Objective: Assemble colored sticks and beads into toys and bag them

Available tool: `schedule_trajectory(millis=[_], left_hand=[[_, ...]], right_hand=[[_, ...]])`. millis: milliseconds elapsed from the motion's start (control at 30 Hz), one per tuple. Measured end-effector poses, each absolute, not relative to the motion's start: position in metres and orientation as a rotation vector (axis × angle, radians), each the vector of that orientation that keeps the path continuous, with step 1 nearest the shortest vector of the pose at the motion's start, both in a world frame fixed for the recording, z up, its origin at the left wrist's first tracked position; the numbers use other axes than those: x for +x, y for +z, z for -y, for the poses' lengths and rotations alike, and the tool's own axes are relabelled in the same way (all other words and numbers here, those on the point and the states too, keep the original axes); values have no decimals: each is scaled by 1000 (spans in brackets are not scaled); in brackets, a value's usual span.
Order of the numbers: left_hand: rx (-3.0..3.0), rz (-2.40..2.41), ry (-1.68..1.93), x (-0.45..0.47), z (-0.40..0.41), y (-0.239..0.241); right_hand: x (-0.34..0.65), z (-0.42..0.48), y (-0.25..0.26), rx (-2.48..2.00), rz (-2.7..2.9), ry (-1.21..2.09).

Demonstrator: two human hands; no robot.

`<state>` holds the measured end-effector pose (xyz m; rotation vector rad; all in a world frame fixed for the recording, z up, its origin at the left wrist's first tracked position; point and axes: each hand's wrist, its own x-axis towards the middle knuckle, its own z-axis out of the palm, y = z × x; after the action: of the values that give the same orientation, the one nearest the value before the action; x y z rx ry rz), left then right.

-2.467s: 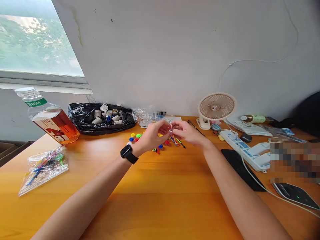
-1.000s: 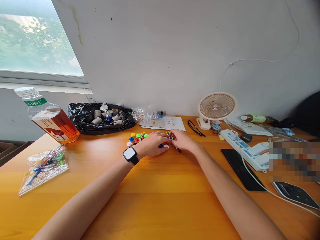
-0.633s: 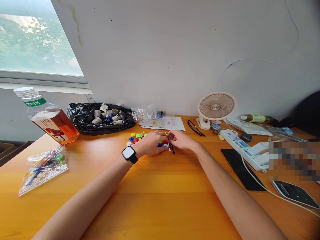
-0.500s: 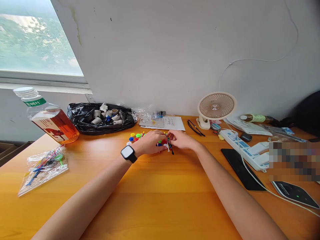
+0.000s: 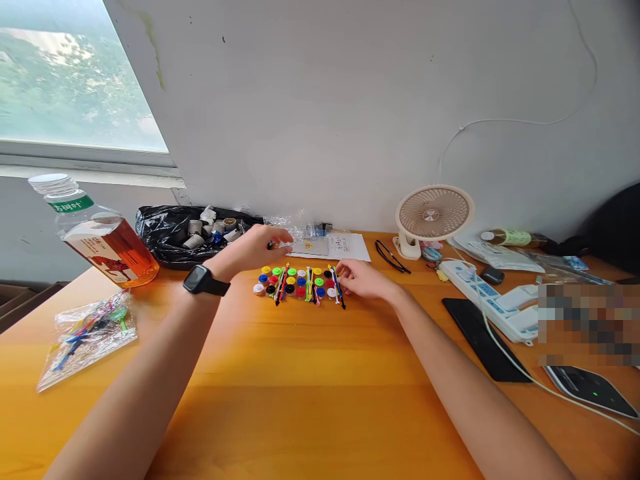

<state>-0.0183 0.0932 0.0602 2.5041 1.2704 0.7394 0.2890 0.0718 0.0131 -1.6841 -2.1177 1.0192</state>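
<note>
My left hand [image 5: 250, 252] is raised above the table near the black bag, its fingers apart and nothing in it. Below and right of it, small round pieces [image 5: 291, 281] in white, blue, yellow, green, red and black stand in close rows. Thin coloured plastic sticks lie across them in three groups: a left group [image 5: 283, 283], a middle group [image 5: 310, 283] and a right group [image 5: 337, 285]. Beside the right group, my right hand [image 5: 364, 280] rests with bent fingers, thumb and forefinger apart at its edge. What these fingertips touch is hard to make out.
A clear bag of coloured plastic sticks [image 5: 90, 337] and a bottle of amber drink [image 5: 107, 247] stand to the left. A black bag of cardboard tubes [image 5: 165, 243], white paper [image 5: 356, 248] and a fan [image 5: 433, 212] line the wall. Right are a power strip [image 5: 493, 307] and cable.
My left hand has lifted off the coloured pieces and moved left and up, uncovering the rows and stick groups. My right hand has stayed nearly in place.
</note>
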Motion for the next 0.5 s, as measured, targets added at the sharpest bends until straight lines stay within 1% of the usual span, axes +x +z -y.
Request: schedule_trajectory(millis=[133,233,333,433,500], left_hand=[[2467,-1389,753,-55,-78,67],[2482,-1618,507,-102,-47,61],[2380,-1910,386,-166,-4,46],[2254,-2312,524,-231,37,19],[2297,-2314,657,-263,57,-4]], right_hand=[[296,-72,24,-1678,2185,838],[307,-73,37,-1613,2217,741],[322,-69,52,-1546,2250,672],[333,-54,59,-1459,2233,628],[337,-38,58,-1400,2210,636]])
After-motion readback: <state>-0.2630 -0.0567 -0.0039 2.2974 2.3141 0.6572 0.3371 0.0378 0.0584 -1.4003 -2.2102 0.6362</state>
